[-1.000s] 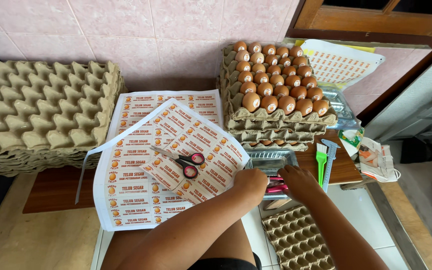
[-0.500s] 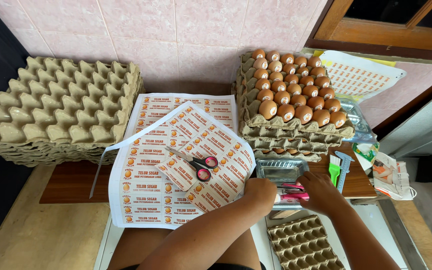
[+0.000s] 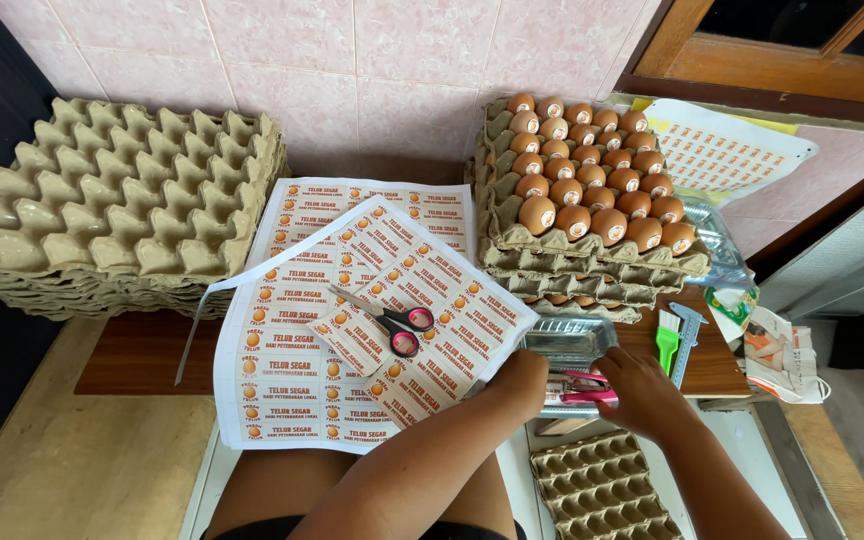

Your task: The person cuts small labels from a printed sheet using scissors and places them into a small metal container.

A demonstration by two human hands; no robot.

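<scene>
Backing the scene is a wall of pale pink tiles [image 3: 372, 50], with a wooden window frame [image 3: 752, 60] at upper right. Below it a dark wooden counter [image 3: 132, 355] carries everything. At its left stands a stack of empty cardboard egg trays [image 3: 122, 215]. At right, stacked trays [image 3: 592, 270] hold brown eggs [image 3: 592, 180] on top (lower layers mostly hidden). Between the stacks lie printed label sheets [image 3: 352, 330] with pink-handled scissors [image 3: 392, 322] on them. Near the front edge a shallow metal tray [image 3: 567, 345] holds a pink stapler-like tool [image 3: 582, 390]. The left hand [image 3: 517, 385] rests curled at the tray's edge; whether its grip holds anything cannot be told. The right hand [image 3: 642, 390] closes on the pink tool. Below lies another empty egg carton [image 3: 602, 490].
</scene>
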